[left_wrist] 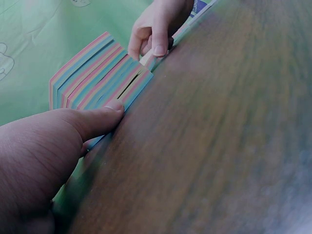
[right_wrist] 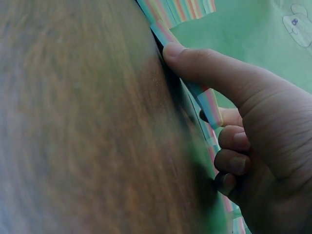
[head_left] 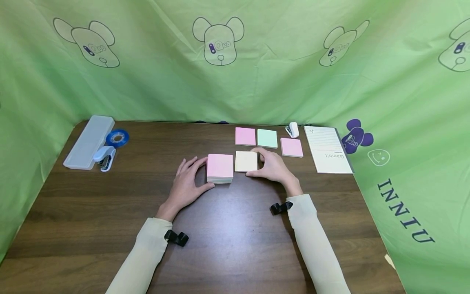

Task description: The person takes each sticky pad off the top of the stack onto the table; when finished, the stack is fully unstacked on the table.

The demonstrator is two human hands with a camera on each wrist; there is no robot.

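Observation:
Near the middle of the table stands a tall stack of sticky notes (head_left: pixel 220 166), pink on top, with layered coloured edges in the left wrist view. My left hand (head_left: pixel 185 187) holds its left side, thumb (left_wrist: pixel 105 119) against the near face and index finger at the far corner. Just right of the stack lies a thin pale yellow sticky note pad (head_left: pixel 245 161). My right hand (head_left: pixel 274 166) grips that pad between thumb at the near edge and index finger at the far edge. In the right wrist view its other fingers (right_wrist: pixel 233 161) are curled.
Behind lie a pink pad (head_left: pixel 245 136), a green pad (head_left: pixel 267 138) and another pink pad (head_left: pixel 291 147). A white stapler (head_left: pixel 292 129) and a notebook (head_left: pixel 327 151) are at right. At left are a translucent case (head_left: pixel 89 143), blue tape (head_left: pixel 117 138) and a blue-white stapler (head_left: pixel 105 157).

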